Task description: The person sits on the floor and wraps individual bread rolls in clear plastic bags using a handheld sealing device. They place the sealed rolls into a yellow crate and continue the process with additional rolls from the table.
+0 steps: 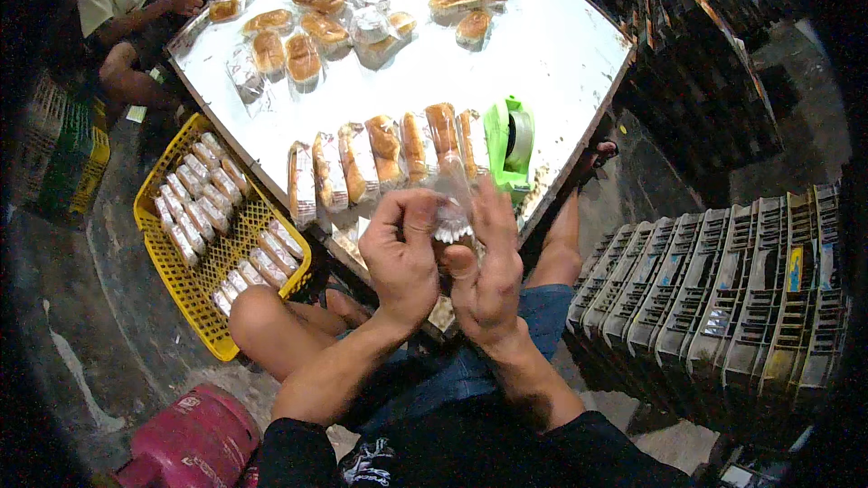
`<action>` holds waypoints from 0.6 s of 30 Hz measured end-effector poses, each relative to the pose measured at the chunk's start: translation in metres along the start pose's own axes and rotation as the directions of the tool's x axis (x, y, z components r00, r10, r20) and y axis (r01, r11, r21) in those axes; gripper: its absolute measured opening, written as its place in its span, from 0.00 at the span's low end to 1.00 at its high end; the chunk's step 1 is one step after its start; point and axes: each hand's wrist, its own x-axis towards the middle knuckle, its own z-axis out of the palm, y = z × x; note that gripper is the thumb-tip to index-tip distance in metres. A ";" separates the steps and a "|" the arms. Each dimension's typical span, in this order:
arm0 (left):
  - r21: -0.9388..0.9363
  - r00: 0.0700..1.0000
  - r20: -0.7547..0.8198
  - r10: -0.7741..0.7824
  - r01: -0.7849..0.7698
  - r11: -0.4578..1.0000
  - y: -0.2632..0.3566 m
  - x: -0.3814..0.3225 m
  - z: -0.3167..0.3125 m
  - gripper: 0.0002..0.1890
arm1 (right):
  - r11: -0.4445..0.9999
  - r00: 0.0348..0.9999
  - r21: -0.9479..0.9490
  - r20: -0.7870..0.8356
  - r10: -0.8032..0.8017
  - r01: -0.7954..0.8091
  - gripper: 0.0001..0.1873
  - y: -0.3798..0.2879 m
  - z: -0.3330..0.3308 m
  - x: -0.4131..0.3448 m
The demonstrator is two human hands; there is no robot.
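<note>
Close over the table's near corner, a small bread packet in clear plastic (pixel 453 220) sits between my two hands. My left hand (pixel 405 251) pinches its left side with curled fingers. Along its right side lie the straightened, slightly blurred fingers of my right hand (pixel 489 261), with the thumb below. The packet's lower part is hidden by my hands. Just beyond stands a row of several wrapped bread rolls (pixel 384 152), leaning side by side. A bright green tape dispenser (pixel 498 142) with a roll of clear tape (pixel 521 141) ends the row at the right.
More wrapped rolls (pixel 324 30) lie scattered across the white table (pixel 542 68). A yellow plastic crate (pixel 224 240) holding packed rolls stands at left. Stacked crates (pixel 712 298) rise at right; a pink gas cylinder (pixel 193 437) is lower left. Another person's hand (pixel 184 3) shows upper left.
</note>
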 end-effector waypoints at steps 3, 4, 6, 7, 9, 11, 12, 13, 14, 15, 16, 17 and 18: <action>0.083 0.989 -0.001 0.145 -0.145 0.986 -0.004 0.005 -0.004 0.11 | 0.993 0.977 -0.051 0.179 0.116 -0.109 0.19 0.004 -0.008 0.006; 0.095 0.979 -0.055 0.198 -0.192 0.977 -0.007 0.011 -0.004 0.12 | 0.984 0.987 -0.178 0.148 0.056 -0.029 0.13 0.005 -0.009 0.010; 0.163 0.982 -0.021 0.186 -0.180 0.970 -0.012 0.021 -0.010 0.15 | 0.986 0.977 -0.166 0.206 0.049 -0.014 0.13 0.006 -0.011 0.019; 0.124 0.983 0.008 0.181 -0.181 0.976 -0.014 0.025 -0.013 0.17 | 0.985 0.970 -0.167 0.229 0.078 -0.039 0.13 0.005 -0.012 0.023; 0.126 0.990 0.125 0.063 -0.079 0.989 -0.016 0.027 -0.018 0.20 | 0.985 0.970 0.061 0.194 0.147 -0.161 0.13 0.000 -0.011 0.028; 0.079 0.996 0.091 0.006 -0.013 0.997 -0.015 0.025 -0.019 0.22 | 0.942 0.943 0.172 0.224 0.247 -0.288 0.13 -0.004 -0.010 0.029; 0.073 0.998 0.046 0.037 -0.040 0.997 -0.015 0.023 -0.021 0.22 | 0.983 0.974 0.094 0.178 0.139 -0.158 0.12 -0.005 -0.010 0.029; 0.072 0.997 0.024 0.071 -0.072 0.995 -0.014 0.022 -0.020 0.22 | 0.999 0.985 -0.023 0.167 0.051 -0.048 0.12 -0.004 -0.011 0.028; 0.117 0.994 0.034 0.101 -0.104 0.988 -0.014 0.023 -0.022 0.19 | 0.988 0.986 -0.144 0.164 -0.037 0.061 0.12 -0.002 -0.012 0.027; 0.040 0.995 0.048 0.091 -0.093 0.995 -0.013 0.023 -0.022 0.18 | 0.953 0.982 -0.260 0.147 -0.120 0.156 0.11 0.001 -0.012 0.026; -0.068 0.995 0.044 0.092 -0.089 0.994 -0.013 0.024 -0.023 0.16 | 0.946 0.978 -0.257 0.121 -0.173 0.199 0.09 0.006 -0.011 0.026; -0.119 0.991 0.083 0.107 -0.096 0.988 -0.013 0.025 -0.023 0.14 | 0.952 0.986 -0.263 0.094 -0.137 0.157 0.09 0.012 -0.011 0.026; -0.052 0.988 0.114 0.101 -0.096 0.994 -0.014 0.026 -0.024 0.13 | 0.951 0.985 -0.259 0.058 -0.160 0.170 0.08 0.016 -0.007 0.026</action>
